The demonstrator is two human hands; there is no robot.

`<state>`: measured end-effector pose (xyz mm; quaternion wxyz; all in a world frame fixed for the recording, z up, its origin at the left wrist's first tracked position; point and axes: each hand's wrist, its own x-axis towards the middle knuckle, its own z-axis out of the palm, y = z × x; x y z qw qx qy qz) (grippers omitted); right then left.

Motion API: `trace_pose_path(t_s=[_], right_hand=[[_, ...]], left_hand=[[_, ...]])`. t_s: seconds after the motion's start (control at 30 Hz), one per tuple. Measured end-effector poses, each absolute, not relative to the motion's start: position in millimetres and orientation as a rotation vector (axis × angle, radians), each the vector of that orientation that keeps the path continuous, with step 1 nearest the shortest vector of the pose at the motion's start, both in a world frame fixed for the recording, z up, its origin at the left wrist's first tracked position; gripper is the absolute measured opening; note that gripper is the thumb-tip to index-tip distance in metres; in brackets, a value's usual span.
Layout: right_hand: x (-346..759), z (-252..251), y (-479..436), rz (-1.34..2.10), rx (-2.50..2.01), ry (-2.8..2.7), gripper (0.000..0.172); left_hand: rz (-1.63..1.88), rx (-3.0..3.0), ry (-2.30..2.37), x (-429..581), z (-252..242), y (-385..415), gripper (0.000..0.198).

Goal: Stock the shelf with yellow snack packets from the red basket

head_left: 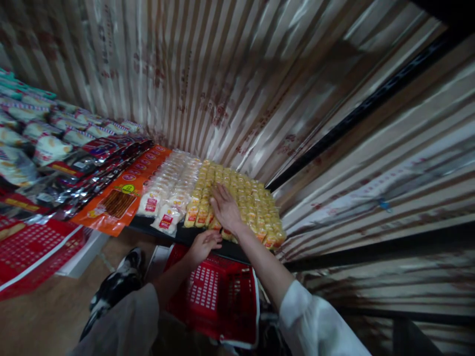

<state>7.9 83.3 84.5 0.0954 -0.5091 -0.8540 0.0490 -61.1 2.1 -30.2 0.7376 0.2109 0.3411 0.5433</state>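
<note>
Rows of small yellow wrapped snack packets stand on a dark shelf. My right hand lies flat over the top of these packets, fingers stretched out, gripping nothing I can see. At the shelf's front edge, my left hand reaches up to the front row, its fingers extended and close to the lower ends of the packets. Whether those fingertips touch a packet I cannot tell. White clear-wrapped packets with red labels fill the rows just left of the yellow ones.
Left along the shelf lie a flat orange snack bag, dark red shiny bags and white puffy bags. Below the shelf hangs or stands a red plastic basket. Another red basket is at lower left. Striped sheeting covers the wall behind.
</note>
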Motion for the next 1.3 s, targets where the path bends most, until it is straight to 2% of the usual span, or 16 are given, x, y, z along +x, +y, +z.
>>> trace_pose_path(t_s=[0.13, 0.3, 0.57, 1.0, 1.3], right_hand=[[-22, 87, 126, 0.222, -1.781, -2.626, 0.059], [-32, 73, 137, 0.261, -1.859, -2.672, 0.063], [-27, 67, 132, 0.289, -1.857, -2.658, 0.064], [-37, 81, 137, 0.298, -1.760, -2.569, 0.060], [-15, 82, 116, 0.247, -1.504, -2.369, 0.072]], left_hand=[[1.178, 0.441, 0.763, -61, -29, 4, 0.042], [1.142, 0.400, 0.736, -62, -33, 10, 0.046], [1.144, 0.395, 0.744, -53, -48, 16, 0.044], [1.000, 0.615, 0.651, -75, -20, 8, 0.042], [1.149, 0.654, 0.793, -89, -20, 0, 0.040]])
